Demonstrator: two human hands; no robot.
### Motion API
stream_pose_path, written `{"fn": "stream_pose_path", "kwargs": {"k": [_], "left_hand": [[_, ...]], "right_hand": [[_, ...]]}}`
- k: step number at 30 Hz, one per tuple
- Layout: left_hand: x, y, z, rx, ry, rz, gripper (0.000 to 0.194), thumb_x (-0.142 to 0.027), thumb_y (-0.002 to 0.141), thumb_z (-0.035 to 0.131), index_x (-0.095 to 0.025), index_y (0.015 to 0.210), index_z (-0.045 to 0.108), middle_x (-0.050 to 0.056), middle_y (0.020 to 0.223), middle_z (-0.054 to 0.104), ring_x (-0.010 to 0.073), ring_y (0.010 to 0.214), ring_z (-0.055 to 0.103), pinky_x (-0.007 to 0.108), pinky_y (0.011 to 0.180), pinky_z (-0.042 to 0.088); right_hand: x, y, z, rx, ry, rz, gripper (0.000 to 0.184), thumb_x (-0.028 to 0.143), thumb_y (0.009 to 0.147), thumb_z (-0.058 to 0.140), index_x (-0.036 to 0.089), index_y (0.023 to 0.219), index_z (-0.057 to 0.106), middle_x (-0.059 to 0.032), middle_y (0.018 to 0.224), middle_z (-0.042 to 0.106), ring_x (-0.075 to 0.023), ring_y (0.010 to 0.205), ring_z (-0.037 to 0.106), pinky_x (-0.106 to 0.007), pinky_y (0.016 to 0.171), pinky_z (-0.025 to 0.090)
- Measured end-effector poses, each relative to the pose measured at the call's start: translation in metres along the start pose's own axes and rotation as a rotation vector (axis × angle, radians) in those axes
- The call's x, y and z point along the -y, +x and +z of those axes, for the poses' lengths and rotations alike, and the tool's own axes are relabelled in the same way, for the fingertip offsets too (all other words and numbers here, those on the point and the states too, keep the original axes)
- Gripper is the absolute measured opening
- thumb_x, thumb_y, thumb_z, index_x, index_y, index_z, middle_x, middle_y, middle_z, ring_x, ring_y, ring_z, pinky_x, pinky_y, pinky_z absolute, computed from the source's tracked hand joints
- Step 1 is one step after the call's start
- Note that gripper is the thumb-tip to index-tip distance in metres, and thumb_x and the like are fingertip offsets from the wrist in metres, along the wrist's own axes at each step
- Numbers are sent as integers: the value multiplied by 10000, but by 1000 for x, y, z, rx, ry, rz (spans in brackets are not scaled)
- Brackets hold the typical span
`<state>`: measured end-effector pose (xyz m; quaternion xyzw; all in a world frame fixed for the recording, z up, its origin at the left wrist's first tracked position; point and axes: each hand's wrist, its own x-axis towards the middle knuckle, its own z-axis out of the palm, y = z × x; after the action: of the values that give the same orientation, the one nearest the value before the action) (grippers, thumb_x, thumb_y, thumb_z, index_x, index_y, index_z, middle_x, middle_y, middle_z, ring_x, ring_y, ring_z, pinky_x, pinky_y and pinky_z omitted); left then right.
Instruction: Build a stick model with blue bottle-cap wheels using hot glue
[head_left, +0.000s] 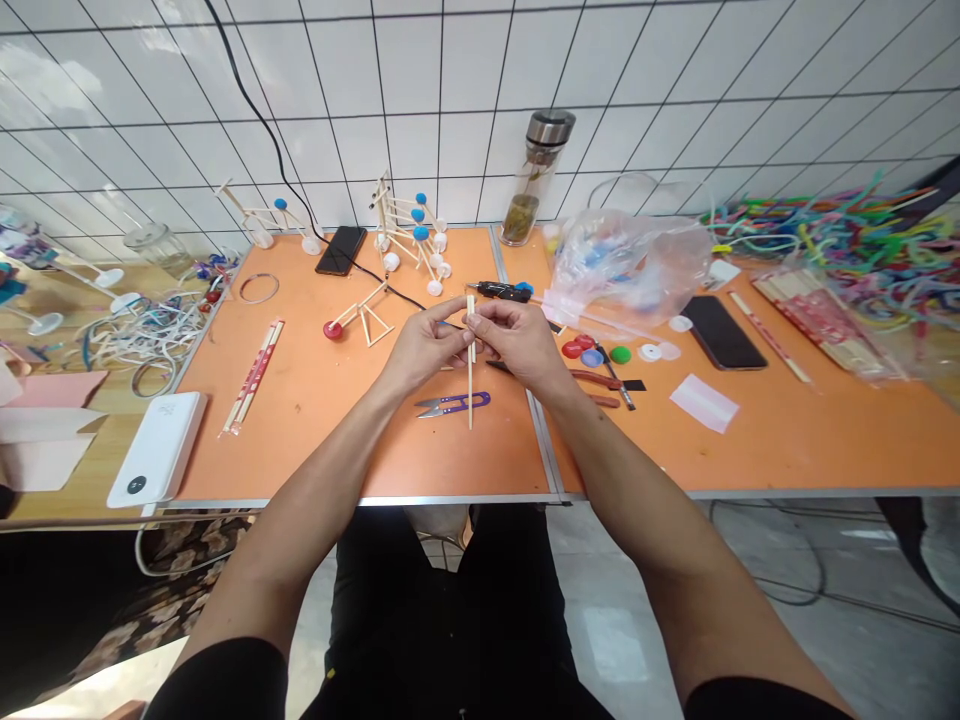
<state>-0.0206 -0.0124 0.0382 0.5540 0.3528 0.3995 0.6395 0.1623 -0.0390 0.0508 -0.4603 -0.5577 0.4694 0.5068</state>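
Well, a thin pale wooden stick [470, 395] stands upright, pinched between the fingertips of the left hand [427, 345] and the right hand [521, 345], just above purple-handled steel thread snips [454, 404] lying on the orange counter [360, 470].

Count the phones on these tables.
2. One black smartphone lies at the far edge of the left orange table; a second smartphone lies on the right orange table, beside the plastic bag. Others may be hidden among the clutter.
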Motion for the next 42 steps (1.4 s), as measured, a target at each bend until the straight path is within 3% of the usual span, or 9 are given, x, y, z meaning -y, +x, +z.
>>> {"fn": "stream_pose_path", "kwargs": {"k": [7, 17, 30, 38, 42], "left_hand": [[-2, 0, 1, 6, -26, -24, 1088, -452, 682, 1113, -137, 1615, 651, -12, 728, 816, 172, 673, 791, 269, 673, 653], [-3, -1, 1, 1, -22, -38, 1047, -447, 680, 1101, -161, 1592, 675, 20, 805, 863, 175, 697, 807, 267, 687, 651], [-2, -2, 2, -17, -22, -15, 1035, -407, 641, 1103, -144, 1556, 698, 17, 762, 850, 176, 681, 795, 266, 664, 633], [-2, -2, 4, -53, -15, -28, 836, -261, 782, 970, -107, 1550, 680, 22, 723, 838, 174, 657, 794, 263, 640, 627], [-4, -3, 7, -74, -13, -45, 672, -208, 804, 923, -123, 1446, 742, 0, 684, 813, 178, 675, 811, 251, 651, 620]], "right_hand": [[-2, 1, 2, -32, -18, -60, 428, 622, 826, 904, 218, 838, 765, -15, 763, 716, -154, 669, 626, -316, 655, 594], [-3, 1, 4, -49, -3, -53, 405, 595, 819, 911, 214, 836, 777, -13, 747, 730, -155, 650, 633, -325, 659, 597], [-3, 1, 5, -55, -24, -70, 393, 596, 839, 881, 215, 835, 782, -28, 746, 764, -174, 671, 676, -344, 677, 627], [-6, 2, 6, -53, 9, -51, 395, 596, 806, 902, 224, 829, 771, -23, 727, 751, -176, 648, 672, -347, 645, 630], [-7, 3, 7, -47, 22, -4, 381, 576, 779, 909, 228, 821, 759, -15, 737, 752, -167, 659, 668, -331, 646, 620]]}}
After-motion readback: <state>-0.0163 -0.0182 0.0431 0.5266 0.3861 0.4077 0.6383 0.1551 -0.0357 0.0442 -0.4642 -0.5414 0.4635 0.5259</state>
